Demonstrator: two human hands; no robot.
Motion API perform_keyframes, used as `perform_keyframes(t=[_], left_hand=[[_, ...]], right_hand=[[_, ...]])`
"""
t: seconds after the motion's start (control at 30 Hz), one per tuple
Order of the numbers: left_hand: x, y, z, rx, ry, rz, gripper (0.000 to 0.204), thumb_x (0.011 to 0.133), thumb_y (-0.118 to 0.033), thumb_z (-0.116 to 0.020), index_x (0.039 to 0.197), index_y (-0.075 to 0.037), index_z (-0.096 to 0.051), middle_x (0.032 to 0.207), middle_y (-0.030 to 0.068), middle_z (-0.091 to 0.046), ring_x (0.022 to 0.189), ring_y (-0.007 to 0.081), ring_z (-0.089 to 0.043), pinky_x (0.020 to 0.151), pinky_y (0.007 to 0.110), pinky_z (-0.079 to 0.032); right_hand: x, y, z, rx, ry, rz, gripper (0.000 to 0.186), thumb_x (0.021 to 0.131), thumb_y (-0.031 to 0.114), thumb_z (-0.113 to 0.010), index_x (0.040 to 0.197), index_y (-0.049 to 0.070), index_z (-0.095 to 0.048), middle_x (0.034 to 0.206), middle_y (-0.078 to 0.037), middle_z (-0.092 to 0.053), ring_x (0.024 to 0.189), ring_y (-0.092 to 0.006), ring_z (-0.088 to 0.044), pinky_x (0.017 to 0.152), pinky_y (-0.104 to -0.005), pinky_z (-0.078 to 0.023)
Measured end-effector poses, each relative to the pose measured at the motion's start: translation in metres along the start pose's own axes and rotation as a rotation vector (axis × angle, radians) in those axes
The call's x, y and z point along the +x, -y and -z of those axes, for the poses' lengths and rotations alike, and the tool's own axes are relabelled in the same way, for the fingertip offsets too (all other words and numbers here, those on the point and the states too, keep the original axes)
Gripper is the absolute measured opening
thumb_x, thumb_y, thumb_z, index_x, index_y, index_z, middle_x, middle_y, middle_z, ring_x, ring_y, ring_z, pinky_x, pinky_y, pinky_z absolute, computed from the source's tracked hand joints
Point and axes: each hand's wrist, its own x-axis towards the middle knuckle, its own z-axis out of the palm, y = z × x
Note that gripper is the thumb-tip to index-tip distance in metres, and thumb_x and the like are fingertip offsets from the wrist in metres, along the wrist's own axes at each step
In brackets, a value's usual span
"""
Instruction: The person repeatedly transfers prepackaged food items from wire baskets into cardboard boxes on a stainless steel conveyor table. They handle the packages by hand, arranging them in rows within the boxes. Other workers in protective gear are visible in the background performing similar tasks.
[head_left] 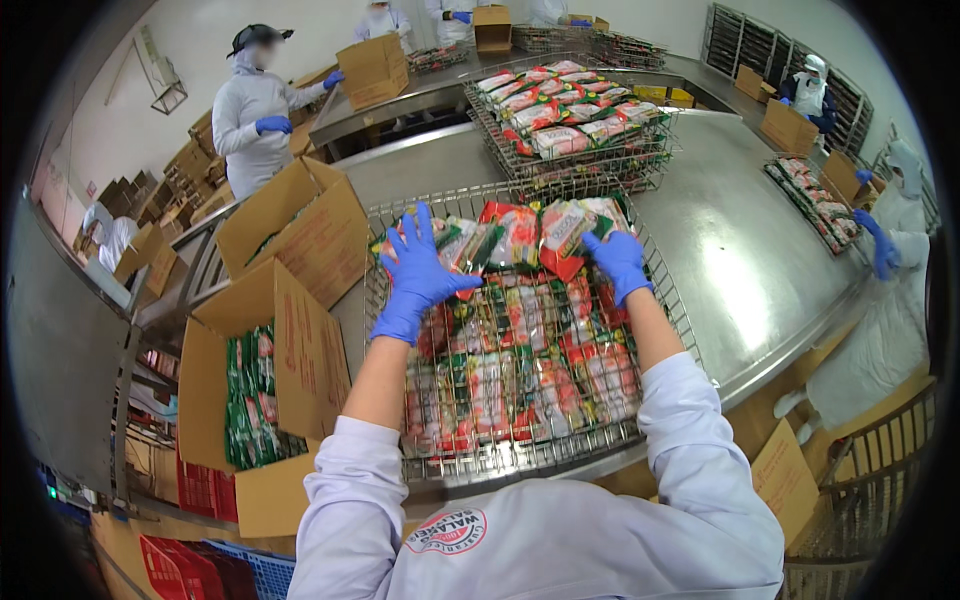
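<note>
- L hand (415,278): fingers spread wide apart, over L end of the pack row.
- R hand (620,264): by the R-end pack (566,232); can't tell if it's pinching.
- Red, white + green packs (514,236): mostly btwn both hands, at far side of wire rack (520,463).
- Open box (312,350) w/ green packs (250,395): left of rack.

It cannot be told whether the left hand (420,280) touches the packs (515,235) under it. The rack (520,456) partly hides the lower packs (490,392). Cardboard hides most of the farther box's (325,250) contents. The edges cut off a blue crate (262,572) and a worker (450,28).
</note>
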Motion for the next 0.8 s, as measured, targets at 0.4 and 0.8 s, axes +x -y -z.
perform_keyframes(t=[0.4,0.8], left_hand=[[0.061,-0.008,-0.060,0.198,0.145,0.118,0.129,0.042,-0.046,-0.082,0.140,-0.020,-0.002,0.145,0.0137,-0.003,0.130,0.0449,-0.005,0.089,0.073,-0.018],[0.099,-0.009,-0.069,-0.480,-0.204,0.143,0.115,0.052,-0.032,-0.076,0.137,-0.001,-0.004,0.136,0.0231,-0.028,0.119,0.0445,-0.034,0.093,0.046,-0.038]], right_hand=[[0.060,0.037,-0.061,0.288,-0.274,0.744,0.050,0.072,0.049,-0.059,0.089,0.002,-0.059,0.100,-0.016,-0.054,0.099,-0.0338,-0.046,0.095,-0.0422,-0.029],[0.009,0.032,-0.044,-0.051,-0.249,-0.173,0.104,0.075,0.068,-0.040,0.132,-0.014,-0.009,0.139,-0.030,-0.009,0.131,-0.0416,-0.004,0.099,-0.0624,0.000]])
